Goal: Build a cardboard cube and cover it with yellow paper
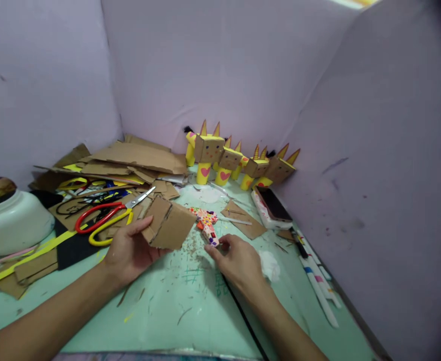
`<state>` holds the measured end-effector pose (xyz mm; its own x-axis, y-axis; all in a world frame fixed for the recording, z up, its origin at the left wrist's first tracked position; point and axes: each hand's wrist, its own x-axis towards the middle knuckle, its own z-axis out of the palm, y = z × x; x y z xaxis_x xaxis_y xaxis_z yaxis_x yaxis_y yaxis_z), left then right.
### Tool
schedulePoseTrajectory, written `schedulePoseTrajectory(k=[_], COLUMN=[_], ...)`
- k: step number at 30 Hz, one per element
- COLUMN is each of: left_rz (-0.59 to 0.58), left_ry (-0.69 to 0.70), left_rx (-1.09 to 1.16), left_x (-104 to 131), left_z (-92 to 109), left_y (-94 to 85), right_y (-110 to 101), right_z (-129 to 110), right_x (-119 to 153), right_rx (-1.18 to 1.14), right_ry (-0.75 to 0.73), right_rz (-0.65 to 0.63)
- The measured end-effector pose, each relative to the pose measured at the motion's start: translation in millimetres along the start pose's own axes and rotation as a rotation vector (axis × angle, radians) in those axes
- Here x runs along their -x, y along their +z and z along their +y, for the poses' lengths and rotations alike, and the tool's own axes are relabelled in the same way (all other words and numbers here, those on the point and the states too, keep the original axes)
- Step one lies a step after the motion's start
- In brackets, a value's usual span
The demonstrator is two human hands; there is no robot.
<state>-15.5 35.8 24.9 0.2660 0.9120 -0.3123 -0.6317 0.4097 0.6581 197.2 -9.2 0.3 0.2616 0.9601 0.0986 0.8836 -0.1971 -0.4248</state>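
Observation:
My left hand (128,253) grips a small folded cardboard piece (175,225) by its left edge, thumb on top and fingers beneath, holding it above the table. A hot glue gun (207,220) with a colourful floral pattern lies to the right of the cardboard, a pale glue stick at its back end. The thumb and fingers of my right hand (239,258) are closed at the lower end of its handle. A black cord (243,311) runs from there toward me. Red and yellow scissors (107,215) lie partly open beside my left hand.
Cardboard scraps (134,158) pile up at the back left, near a white pot (12,220). Several yellow horned cardboard figures (209,150) stand along the back wall. A phone (273,203) rests on a white box, with markers (320,288) along the right edge of the table (190,321).

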Motion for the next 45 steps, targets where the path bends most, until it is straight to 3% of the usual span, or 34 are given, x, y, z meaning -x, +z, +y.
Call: schedulePoseTrajectory(k=[5, 12, 24, 30, 33, 36, 41, 45], left_rz=[0.007, 0.062, 0.052, -0.067, -0.097, -0.097, -0.063, -0.13], left_ry=[-0.016, -0.017, -0.061, -0.157, -0.144, -0.067, 0.058, 0.085], left_rx=[-0.019, 0.0, 0.011, 0.029, 0.039, -0.004, -0.118, -0.223], left_x=[1, 1, 2, 1, -3, -8, -10, -11], left_z=[-3, -1, -5, -16, -20, -21, -31, -48], left_y=[2.1, 3.8, 4.1, 6.3, 12.8, 22.8, 34.0, 26.8], right_y=[6, 14, 10, -4, -2, 4, 5, 5], right_z=[-10, 5, 3, 3, 2, -3, -18, -27], right_x=[-11, -19, -79, -51, -32, -16, 3, 7], right_rx=[0.124, 0.055, -0.084, -0.362, -0.88, -1.15, -1.017, -0.952], right_ry=[-0.054, -0.149, -0.074, -0.148, -0.182, -0.122, -0.095, -0.11], right_rz=[0.014, 0.157, 0.257, 0.278, 0.22, 0.155, 0.163, 0.146])
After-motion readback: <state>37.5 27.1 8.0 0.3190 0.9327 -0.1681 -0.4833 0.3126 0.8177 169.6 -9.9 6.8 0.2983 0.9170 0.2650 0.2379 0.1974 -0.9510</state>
